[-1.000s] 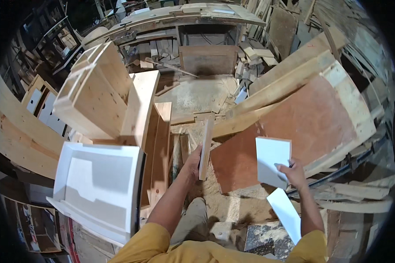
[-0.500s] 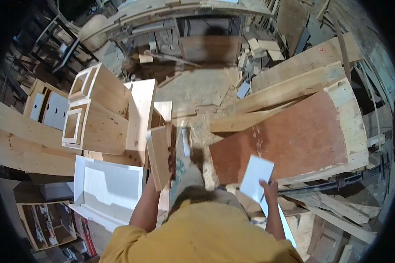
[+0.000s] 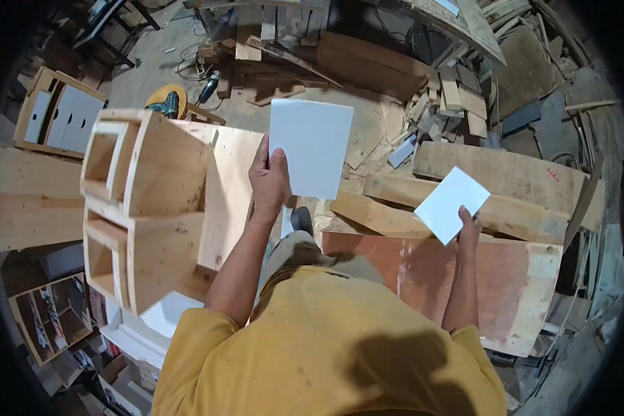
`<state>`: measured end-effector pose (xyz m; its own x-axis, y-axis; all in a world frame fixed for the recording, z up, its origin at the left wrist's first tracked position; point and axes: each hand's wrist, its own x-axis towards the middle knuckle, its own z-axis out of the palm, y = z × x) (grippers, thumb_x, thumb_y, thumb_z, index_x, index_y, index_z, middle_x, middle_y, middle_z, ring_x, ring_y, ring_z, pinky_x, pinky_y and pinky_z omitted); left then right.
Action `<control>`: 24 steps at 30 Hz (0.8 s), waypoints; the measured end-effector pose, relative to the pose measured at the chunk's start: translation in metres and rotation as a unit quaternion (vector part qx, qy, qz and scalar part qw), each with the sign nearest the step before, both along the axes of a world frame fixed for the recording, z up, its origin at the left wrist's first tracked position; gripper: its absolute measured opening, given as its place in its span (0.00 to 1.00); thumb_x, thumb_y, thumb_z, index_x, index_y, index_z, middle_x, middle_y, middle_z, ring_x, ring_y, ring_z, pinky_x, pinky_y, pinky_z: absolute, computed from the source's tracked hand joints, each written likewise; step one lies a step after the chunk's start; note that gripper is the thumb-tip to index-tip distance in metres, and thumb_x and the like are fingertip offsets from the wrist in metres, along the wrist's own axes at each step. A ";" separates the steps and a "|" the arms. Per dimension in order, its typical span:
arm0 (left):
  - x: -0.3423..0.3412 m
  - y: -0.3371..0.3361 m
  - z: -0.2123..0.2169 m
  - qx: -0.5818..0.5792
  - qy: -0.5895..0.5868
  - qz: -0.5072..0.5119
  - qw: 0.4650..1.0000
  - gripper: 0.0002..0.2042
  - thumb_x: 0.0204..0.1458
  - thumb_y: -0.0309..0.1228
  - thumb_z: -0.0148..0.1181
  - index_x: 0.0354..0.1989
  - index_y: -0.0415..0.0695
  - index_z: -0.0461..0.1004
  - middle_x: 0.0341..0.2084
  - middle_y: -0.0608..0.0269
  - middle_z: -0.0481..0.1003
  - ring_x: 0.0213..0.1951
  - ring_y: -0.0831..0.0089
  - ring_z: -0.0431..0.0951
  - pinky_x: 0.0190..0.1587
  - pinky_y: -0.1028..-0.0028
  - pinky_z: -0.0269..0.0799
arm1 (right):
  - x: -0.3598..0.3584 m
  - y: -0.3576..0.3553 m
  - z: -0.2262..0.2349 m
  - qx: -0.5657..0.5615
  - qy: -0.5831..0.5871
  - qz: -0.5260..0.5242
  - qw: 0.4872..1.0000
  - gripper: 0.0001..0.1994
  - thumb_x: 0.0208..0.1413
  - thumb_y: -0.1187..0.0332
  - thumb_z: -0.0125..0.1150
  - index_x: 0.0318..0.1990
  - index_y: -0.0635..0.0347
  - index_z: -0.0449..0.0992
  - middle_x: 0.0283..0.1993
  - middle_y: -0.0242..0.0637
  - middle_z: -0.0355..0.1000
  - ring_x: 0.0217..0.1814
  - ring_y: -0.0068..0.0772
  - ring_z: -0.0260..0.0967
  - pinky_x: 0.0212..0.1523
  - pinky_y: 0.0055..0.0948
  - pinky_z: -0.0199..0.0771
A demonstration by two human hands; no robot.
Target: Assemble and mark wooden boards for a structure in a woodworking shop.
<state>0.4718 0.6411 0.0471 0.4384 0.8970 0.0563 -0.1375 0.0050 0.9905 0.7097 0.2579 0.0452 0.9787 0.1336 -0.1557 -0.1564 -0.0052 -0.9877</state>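
Note:
My left hand (image 3: 267, 179) grips the left edge of a white rectangular panel (image 3: 315, 149), thumb on the face and fingers behind. This panel is raised upright in front of me, beyond my shoe. In my right hand (image 3: 469, 230) is a smaller-looking white panel (image 3: 451, 202), pinched by its lower right edge and tilted. It hovers over pale planks and a reddish-brown board. Left of my left forearm stands an unfinished wooden cabinet piece (image 3: 165, 182) with two framed openings.
The reddish-brown board (image 3: 430, 274) lies at right beside long planks (image 3: 492, 163). Wood offcuts (image 3: 457, 97) are heaped at the far right. A teal power tool (image 3: 165, 105) rests on a round stool, far left. A small cabinet with white fronts (image 3: 69, 118) stands left.
My left hand has raised its panel away from beside the cabinet, and its white face now shows instead of wood. My right hand has moved up and right with its panel. My view has shifted.

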 end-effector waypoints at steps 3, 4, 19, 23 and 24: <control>0.040 0.036 0.032 0.055 0.002 0.005 0.998 0.22 0.60 0.31 0.53 0.61 0.36 0.63 0.55 0.54 0.70 0.54 0.71 0.70 0.57 0.72 0.64 | 0.054 0.035 0.033 -0.030 0.043 0.036 0.998 0.23 0.55 0.65 0.60 0.53 0.72 0.65 0.49 0.45 0.70 0.49 0.36 0.70 0.51 0.35 0.72; 0.050 0.047 0.038 0.060 -0.005 -0.004 0.998 0.22 0.60 0.31 0.53 0.61 0.36 0.63 0.55 0.54 0.70 0.54 0.71 0.70 0.57 0.72 0.64 | 0.074 0.046 0.034 -0.025 0.037 0.028 0.999 0.23 0.55 0.65 0.60 0.53 0.72 0.65 0.49 0.45 0.70 0.49 0.36 0.70 0.51 0.35 0.72; 0.303 0.233 0.017 0.094 0.084 -0.017 0.992 0.20 0.60 0.28 0.52 0.60 0.35 0.64 0.53 0.58 0.71 0.51 0.74 0.71 0.54 0.76 0.65 | 0.523 0.339 0.040 0.142 0.083 0.097 0.982 0.29 0.52 0.53 0.60 0.58 0.59 0.66 0.54 0.42 0.69 0.54 0.41 0.68 0.56 0.35 0.66; 0.388 0.266 0.023 0.023 0.186 -0.046 0.981 0.18 0.58 0.27 0.52 0.57 0.36 0.69 0.48 0.59 0.75 0.49 0.73 0.73 0.53 0.75 0.66 | 0.682 0.428 0.013 0.163 0.194 0.040 0.967 0.23 0.51 0.57 0.64 0.51 0.59 0.70 0.52 0.40 0.71 0.54 0.39 0.68 0.51 0.37 0.70; 0.410 0.274 0.031 0.015 0.205 -0.043 0.978 0.18 0.58 0.27 0.52 0.57 0.36 0.69 0.48 0.59 0.75 0.49 0.73 0.73 0.53 0.75 0.66 | 0.698 0.446 0.010 0.183 0.147 0.056 0.971 0.23 0.53 0.58 0.62 0.53 0.61 0.69 0.52 0.42 0.70 0.54 0.41 0.68 0.52 0.39 0.71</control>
